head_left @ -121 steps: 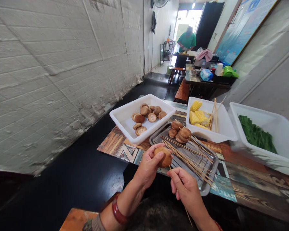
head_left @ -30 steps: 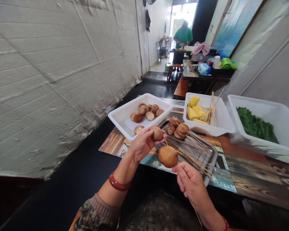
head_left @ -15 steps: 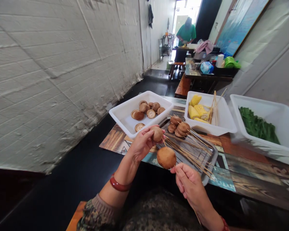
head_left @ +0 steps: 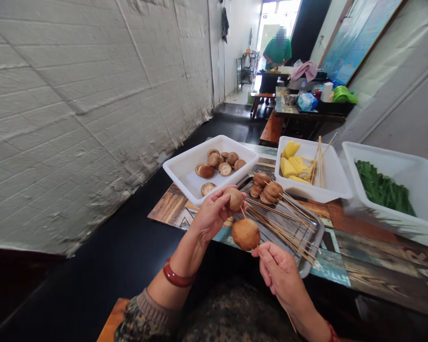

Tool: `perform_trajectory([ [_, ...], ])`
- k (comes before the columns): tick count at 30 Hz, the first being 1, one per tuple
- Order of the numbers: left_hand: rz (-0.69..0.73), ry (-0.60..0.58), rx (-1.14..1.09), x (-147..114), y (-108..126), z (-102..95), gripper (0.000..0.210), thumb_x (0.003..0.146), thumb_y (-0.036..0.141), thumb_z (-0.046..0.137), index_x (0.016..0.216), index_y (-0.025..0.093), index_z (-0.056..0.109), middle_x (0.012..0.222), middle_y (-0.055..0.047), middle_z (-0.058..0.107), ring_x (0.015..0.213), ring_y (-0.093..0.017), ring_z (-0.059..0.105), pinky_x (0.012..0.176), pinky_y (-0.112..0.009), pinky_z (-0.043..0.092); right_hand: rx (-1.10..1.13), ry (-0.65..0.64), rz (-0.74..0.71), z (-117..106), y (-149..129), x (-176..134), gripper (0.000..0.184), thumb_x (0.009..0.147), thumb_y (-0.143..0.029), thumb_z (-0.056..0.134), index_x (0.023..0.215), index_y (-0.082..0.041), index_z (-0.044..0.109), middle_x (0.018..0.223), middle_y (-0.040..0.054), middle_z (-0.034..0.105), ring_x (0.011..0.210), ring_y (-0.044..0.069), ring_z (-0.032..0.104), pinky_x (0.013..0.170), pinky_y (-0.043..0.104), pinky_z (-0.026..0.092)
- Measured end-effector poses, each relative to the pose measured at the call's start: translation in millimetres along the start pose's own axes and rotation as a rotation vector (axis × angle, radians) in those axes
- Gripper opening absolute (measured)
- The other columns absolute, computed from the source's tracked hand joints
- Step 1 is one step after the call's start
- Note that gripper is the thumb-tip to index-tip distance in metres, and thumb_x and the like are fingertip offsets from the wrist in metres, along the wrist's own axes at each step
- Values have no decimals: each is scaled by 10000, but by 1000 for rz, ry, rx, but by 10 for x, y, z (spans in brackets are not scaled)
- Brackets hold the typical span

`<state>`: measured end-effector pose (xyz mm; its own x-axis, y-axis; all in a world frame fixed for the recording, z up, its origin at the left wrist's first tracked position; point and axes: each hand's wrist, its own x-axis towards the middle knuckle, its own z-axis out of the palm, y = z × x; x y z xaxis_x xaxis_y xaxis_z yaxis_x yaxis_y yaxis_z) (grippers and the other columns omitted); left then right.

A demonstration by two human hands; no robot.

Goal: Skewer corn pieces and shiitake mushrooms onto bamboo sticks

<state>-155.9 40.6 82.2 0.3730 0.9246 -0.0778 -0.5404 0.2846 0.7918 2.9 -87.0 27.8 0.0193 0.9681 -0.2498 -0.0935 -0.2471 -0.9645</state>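
My left hand [head_left: 213,212] is closed on a brown mushroom cap [head_left: 235,199], held at the upper tip of a bamboo skewer. A second, lighter mushroom [head_left: 246,234] is threaded on that skewer between my hands. My right hand [head_left: 278,269] pinches the skewer [head_left: 290,319] just below this mushroom, and the stick's lower end runs down past my wrist. Beyond my hands, a metal tray [head_left: 314,243] holds mushrooms on skewers [head_left: 272,191] and a spread of bare skewers [head_left: 280,228]. A white tub [head_left: 180,178] with loose mushrooms [head_left: 214,160] stands just past my left hand.
A white tub [head_left: 331,194] of corn pieces [head_left: 293,164] and upright skewers stands behind the tray. Another tub [head_left: 426,228] at right holds green leaves [head_left: 381,187]. A white wall [head_left: 92,95] runs along the left. A person in green [head_left: 277,51] stands at a far table.
The view has shifted slightly. Both hands keep their holds, and the mushroom in my left hand appears turned or pushed very slightly along the skewer tip.
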Motion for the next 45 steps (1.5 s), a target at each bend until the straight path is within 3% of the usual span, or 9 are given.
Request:
perform_trajectory([
  [36, 14, 42, 33, -118, -144, 110, 371, 730, 338, 783, 1028, 142, 681, 909, -93, 752, 750, -204, 694, 739, -317, 524, 59, 32, 22, 153, -14, 7, 512, 852, -678, 551, 819, -168, 570, 420, -95, 453, 304, 30, 285, 320, 147, 178],
  [45, 12, 11, -57, -114, -167, 139, 494, 769, 427, 751, 1165, 176, 598, 948, -80, 733, 769, -226, 702, 774, -389, 544, 84, 12, 35, 121, -15, 38, 499, 827, -666, 592, 797, -168, 579, 414, -92, 458, 297, 29, 284, 322, 149, 180],
])
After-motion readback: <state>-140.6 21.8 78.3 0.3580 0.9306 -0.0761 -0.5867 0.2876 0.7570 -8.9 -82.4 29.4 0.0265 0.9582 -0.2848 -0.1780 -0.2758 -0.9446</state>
